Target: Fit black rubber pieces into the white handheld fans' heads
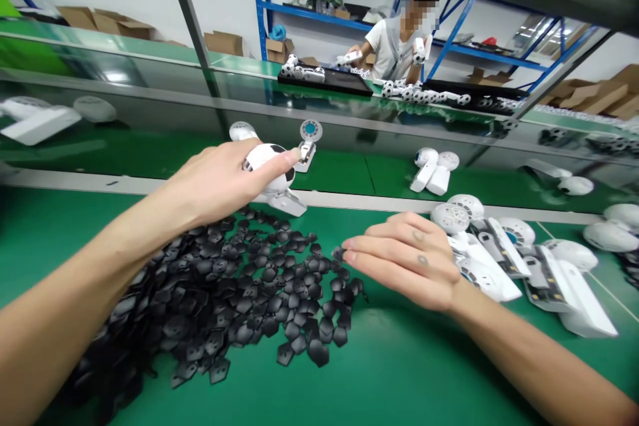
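My left hand (224, 176) is wrapped round the ball-shaped head of a white football-patterned handheld fan (269, 158), its short handle pointing down to the right. Black patches show on the head, and my palm hides part of it. Below lies a heap of black pentagon pieces (200, 293), spread over the green surface. At the heap's right edge, my right hand (409, 256) has its fingers pressed together, with a small dark pentagon piece (338, 253) at the fingertips.
White fan parts (499, 246) lie right of my right hand. More white fans (434, 170) rest on the green conveyor (349, 173) beyond a pale rail. Across it, a co-worker (397, 46) holds white parts beside black trays (344, 82). A metal post (184, 6) stands left.
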Demonstrator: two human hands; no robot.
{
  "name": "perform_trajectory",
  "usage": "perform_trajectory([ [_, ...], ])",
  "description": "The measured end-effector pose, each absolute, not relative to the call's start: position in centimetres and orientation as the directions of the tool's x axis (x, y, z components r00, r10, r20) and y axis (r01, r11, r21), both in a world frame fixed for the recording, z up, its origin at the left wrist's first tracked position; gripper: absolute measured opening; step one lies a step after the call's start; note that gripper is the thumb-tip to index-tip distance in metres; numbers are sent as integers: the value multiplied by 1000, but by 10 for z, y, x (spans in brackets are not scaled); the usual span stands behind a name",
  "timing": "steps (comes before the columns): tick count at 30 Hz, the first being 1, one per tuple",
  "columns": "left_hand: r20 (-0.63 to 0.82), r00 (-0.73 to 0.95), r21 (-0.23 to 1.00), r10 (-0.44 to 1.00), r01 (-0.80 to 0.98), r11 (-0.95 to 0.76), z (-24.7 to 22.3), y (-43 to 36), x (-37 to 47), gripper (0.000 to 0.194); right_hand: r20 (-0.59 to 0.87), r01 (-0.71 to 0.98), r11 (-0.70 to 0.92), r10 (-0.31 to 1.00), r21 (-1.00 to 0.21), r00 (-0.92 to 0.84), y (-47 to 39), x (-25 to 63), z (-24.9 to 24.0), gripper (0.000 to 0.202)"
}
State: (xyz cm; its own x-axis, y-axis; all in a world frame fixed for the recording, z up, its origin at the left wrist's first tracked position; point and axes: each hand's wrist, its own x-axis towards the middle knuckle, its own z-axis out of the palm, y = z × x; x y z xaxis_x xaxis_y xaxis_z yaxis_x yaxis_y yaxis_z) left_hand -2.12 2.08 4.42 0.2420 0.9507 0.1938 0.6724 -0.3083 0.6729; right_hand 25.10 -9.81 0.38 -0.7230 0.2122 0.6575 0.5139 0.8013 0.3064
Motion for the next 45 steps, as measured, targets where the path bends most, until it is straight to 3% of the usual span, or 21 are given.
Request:
perform_trajectory([
  [4, -25, 258, 787, 966, 601, -140, 50, 19, -25, 54, 632, 513, 777, 198, 365, -750, -105, 253, 15, 22],
  [7, -157, 274, 874, 949, 486, 4, 52, 18, -24, 47, 668, 506, 806, 195, 308, -718, -102, 251, 10, 22],
  [12, -224, 434, 953, 873, 286, 103, 45, 22, -30, 46, 900, 615, 784, 205, 85, -386, -88, 233, 8, 28],
  [17, -214, 526, 950, 823, -85, 302, 31, 17, -24, 41, 938, 555, 790, 343, -261, -47, -82, 209, 24, 22],
  [21, -176, 570, 854, 802, -317, 412, 23, 1, -6, 44, 821, 372, 733, 530, -570, 213, -80, 201, 25, 7],
  [24, -119, 579, 799, 807, -427, 424, 22, -10, 4, 35, 661, 157, 645, 705, -748, 256, -75, 199, 22, 8],
  [28, -98, 567, 735, 818, -513, 443, 30, -19, 8, 38, 493, -29, 506, 850, -862, 187, -64, 198, 17, 24],
  [32, -126, 594, 696, 794, -517, 498, 37, -25, 12, 32, 424, -159, 440, 897, -884, 123, -59, 194, 15, 39],
  [37, -39, 546, 773, 837, -514, 371, 30, -29, 15, 20, 414, -185, 416, 909, -890, 54, -69, 191, 20, 38],
  [41, 108, 462, 896, 880, -429, 115, 23, -27, 11, 20, 385, -180, 386, 922, -905, 43, -74, 192, 25, 37],
  [45, 276, 367, 934, 888, -322, -157, 18, -29, 9, 17, 367, -163, 365, 930, -916, 21, -74, 192, 26, 31],
])
